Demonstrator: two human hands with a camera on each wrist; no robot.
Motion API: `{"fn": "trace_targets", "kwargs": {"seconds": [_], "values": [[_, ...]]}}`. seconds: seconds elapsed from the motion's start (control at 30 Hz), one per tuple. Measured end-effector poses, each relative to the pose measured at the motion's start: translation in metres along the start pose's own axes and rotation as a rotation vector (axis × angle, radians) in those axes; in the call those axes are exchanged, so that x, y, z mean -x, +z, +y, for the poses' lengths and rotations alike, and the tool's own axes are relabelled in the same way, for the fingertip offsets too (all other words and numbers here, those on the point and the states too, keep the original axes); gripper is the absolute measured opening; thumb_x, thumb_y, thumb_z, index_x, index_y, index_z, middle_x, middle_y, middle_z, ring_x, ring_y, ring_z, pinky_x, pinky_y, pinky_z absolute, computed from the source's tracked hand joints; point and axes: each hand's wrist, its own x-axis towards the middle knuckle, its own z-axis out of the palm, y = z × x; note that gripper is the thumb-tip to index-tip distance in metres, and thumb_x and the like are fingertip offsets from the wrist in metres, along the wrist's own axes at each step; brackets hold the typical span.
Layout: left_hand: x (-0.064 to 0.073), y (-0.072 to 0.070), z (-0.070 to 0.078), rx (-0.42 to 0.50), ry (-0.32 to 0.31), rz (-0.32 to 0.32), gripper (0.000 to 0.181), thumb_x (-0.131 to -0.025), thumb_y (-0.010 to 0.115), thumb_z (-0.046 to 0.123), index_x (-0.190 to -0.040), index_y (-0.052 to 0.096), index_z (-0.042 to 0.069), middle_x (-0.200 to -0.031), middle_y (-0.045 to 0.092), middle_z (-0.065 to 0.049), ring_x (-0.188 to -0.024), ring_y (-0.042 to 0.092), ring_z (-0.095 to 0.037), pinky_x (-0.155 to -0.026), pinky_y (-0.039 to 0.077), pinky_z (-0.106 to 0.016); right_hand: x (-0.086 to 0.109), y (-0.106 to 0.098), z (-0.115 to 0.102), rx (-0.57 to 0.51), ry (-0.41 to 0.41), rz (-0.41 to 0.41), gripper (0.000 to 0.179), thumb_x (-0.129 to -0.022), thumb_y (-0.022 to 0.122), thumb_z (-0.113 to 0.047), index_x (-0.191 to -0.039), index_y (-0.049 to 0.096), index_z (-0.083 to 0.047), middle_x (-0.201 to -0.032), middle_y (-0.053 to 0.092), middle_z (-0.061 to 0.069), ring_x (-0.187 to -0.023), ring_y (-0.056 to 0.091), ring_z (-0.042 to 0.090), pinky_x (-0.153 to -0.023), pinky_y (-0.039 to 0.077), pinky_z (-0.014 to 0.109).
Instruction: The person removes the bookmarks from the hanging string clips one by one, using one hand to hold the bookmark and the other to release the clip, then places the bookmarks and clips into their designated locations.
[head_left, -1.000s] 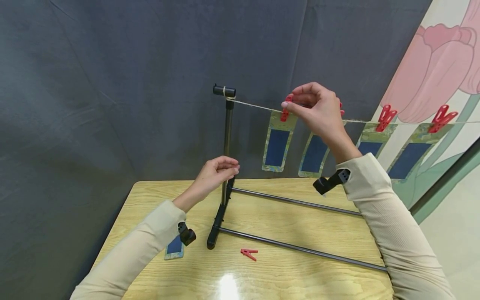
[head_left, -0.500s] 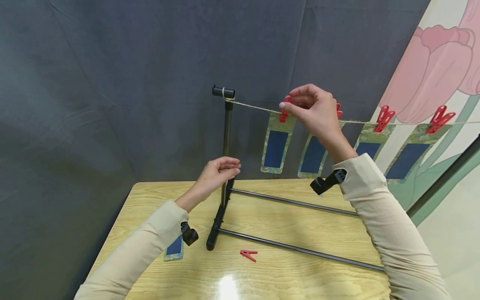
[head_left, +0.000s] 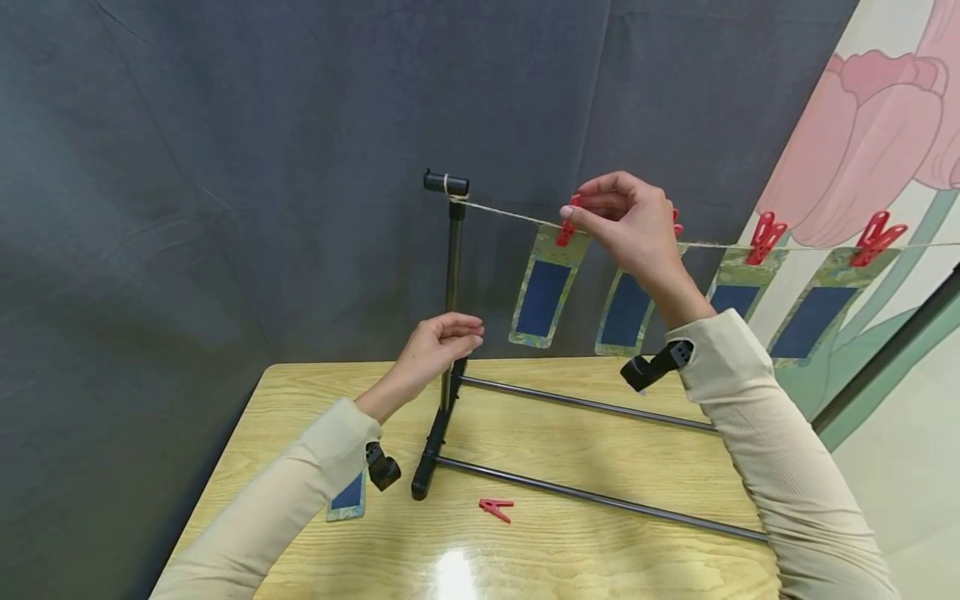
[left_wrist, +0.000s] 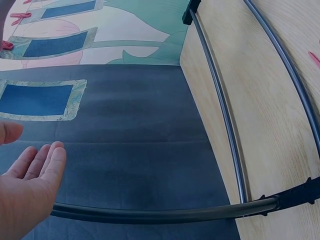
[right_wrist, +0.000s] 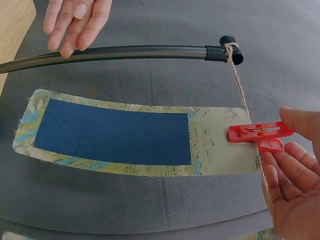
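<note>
My right hand [head_left: 637, 225] is up at the twine line [head_left: 502, 211], pinching a red clothespin [right_wrist: 252, 132] between thumb and fingers. The clothespin's jaws sit over the twine and the top of a long card [head_left: 543, 298], which hangs down from it. A dark blue panel with a patterned green border covers most of the card [right_wrist: 115, 132]. Lower and to the left, my left hand [head_left: 431, 354] is held in the air by the black post [head_left: 454, 258], its fingers loosely bent around nothing. In the left wrist view, the left hand's fingers [left_wrist: 37, 165] are apart from the hanging card [left_wrist: 45, 100].
More cards [head_left: 628, 312] hang along the line to the right from red clothespins [head_left: 767, 239]. On the wooden table [head_left: 585, 562] lie a loose red clothespin [head_left: 496, 509] and another card [head_left: 347, 498], partly behind the left sleeve. Two rods [head_left: 600, 498] of the stand cross the table.
The lower end of the card under my right hand has swung slightly left. The right hand keeps its pinch on the clothespin, and the left hand has hardly moved.
</note>
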Motion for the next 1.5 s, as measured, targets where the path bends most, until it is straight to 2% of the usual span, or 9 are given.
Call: {"fn": "trace_targets", "kwargs": {"seconds": [0.23, 0.5, 0.63, 0.83, 1.0, 1.17, 1.37, 1.5], "values": [[-0.001, 0.005, 0.001, 0.003, -0.004, 0.004, 0.026, -0.094, 0.065, 0.009, -0.118, 0.064, 0.0, -0.113, 0.066, -0.01, -0.101, 0.064, -0.022, -0.09, 0.053, -0.034, 0.001, -0.001, 0.0, 0.005, 0.002, -0.002, 0.037, -0.083, 0.079, -0.027, -0.111, 0.066, -0.007, -0.1, 0.071, 0.002, -0.086, 0.066, 0.008, -0.071, 0.052, 0.019], [-0.003, 0.009, 0.0, 0.029, 0.0, -0.003, 0.03, -0.094, 0.064, 0.007, -0.123, 0.061, -0.001, -0.119, 0.062, -0.019, -0.103, 0.063, -0.025, -0.09, 0.053, -0.035, 0.001, 0.0, 0.001, 0.013, -0.013, -0.002, 0.035, -0.084, 0.078, -0.027, -0.11, 0.066, -0.006, -0.1, 0.072, 0.003, -0.085, 0.066, 0.007, -0.068, 0.051, 0.019], [-0.005, 0.011, 0.0, 0.028, -0.002, -0.006, 0.031, -0.094, 0.064, 0.007, -0.124, 0.061, 0.001, -0.119, 0.063, -0.016, -0.105, 0.062, -0.027, -0.093, 0.051, -0.041, 0.001, 0.0, 0.0, 0.017, -0.013, 0.002, 0.034, -0.085, 0.077, -0.027, -0.109, 0.066, -0.006, -0.1, 0.072, 0.002, -0.084, 0.066, 0.006, -0.067, 0.051, 0.019], [-0.006, 0.012, -0.001, -0.002, -0.005, -0.007, 0.03, -0.094, 0.064, 0.008, -0.123, 0.063, 0.002, -0.117, 0.065, -0.012, -0.106, 0.061, -0.03, -0.09, 0.053, -0.038, 0.001, 0.0, 0.0, 0.031, -0.019, 0.003, 0.034, -0.085, 0.077, -0.027, -0.109, 0.067, -0.006, -0.099, 0.072, 0.002, -0.084, 0.066, 0.006, -0.066, 0.051, 0.019], [-0.006, 0.012, -0.001, -0.004, -0.008, -0.007, 0.031, -0.094, 0.065, 0.008, -0.124, 0.062, -0.001, -0.114, 0.066, -0.011, -0.105, 0.062, -0.029, -0.091, 0.052, -0.042, 0.002, 0.0, 0.0, 0.044, -0.024, 0.005, 0.033, -0.086, 0.076, -0.028, -0.109, 0.067, -0.007, -0.099, 0.072, 0.002, -0.084, 0.066, 0.006, -0.066, 0.05, 0.019], [-0.007, 0.013, -0.001, 0.007, -0.019, -0.007, 0.029, -0.094, 0.064, 0.007, -0.122, 0.063, 0.001, -0.113, 0.066, -0.012, -0.1, 0.064, -0.022, -0.086, 0.054, -0.034, 0.002, 0.0, 0.001, 0.041, -0.028, 0.007, 0.032, -0.086, 0.076, -0.028, -0.109, 0.067, -0.007, -0.099, 0.072, 0.002, -0.084, 0.066, 0.006, -0.066, 0.05, 0.02], [-0.009, 0.017, -0.001, 0.01, -0.031, -0.01, 0.03, -0.093, 0.065, 0.006, -0.122, 0.063, 0.001, -0.111, 0.066, -0.014, -0.097, 0.064, -0.023, -0.085, 0.055, -0.032, 0.003, 0.0, 0.001, 0.044, -0.025, 0.011, 0.032, -0.087, 0.075, -0.029, -0.109, 0.067, -0.007, -0.099, 0.072, 0.002, -0.084, 0.065, 0.007, -0.065, 0.05, 0.02], [-0.009, 0.018, -0.001, 0.016, -0.034, -0.01, 0.029, -0.093, 0.065, 0.004, -0.121, 0.063, 0.0, -0.108, 0.066, -0.014, -0.098, 0.064, -0.029, -0.084, 0.055, -0.033, 0.003, 0.0, 0.002, 0.05, -0.024, 0.012, 0.033, -0.087, 0.075, -0.029, -0.109, 0.067, -0.007, -0.098, 0.072, 0.002, -0.083, 0.065, 0.007, -0.065, 0.049, 0.02]]}}
